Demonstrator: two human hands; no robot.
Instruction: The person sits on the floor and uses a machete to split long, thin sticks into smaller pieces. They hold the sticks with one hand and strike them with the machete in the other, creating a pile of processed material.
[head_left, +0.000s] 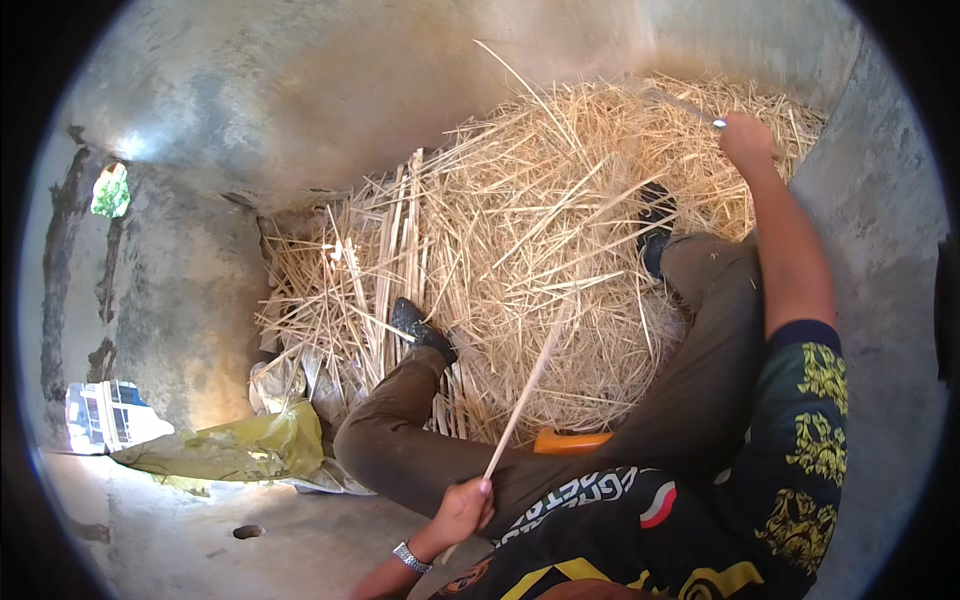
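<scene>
My left hand (464, 511), with a metal watch on its wrist, is closed around the lower part of a pale bamboo strip (522, 400). The strip slants up and away over the heap, and its far end looks frayed. Out to the far right, my right hand (748, 146) is closed on a knife (690, 108); its handle is hidden in the fist. The thin blade points left over the straw-coloured shavings (560, 190), and its tip blurs into them.
My legs spread around the heap, with dark shoes (418, 326) among the shavings. Longer split strips (405, 230) lie at the left. An orange object (572, 441) lies by my thigh. A yellow sack (250, 445) rests near a wall opening. Concrete walls (300, 90) stand close around.
</scene>
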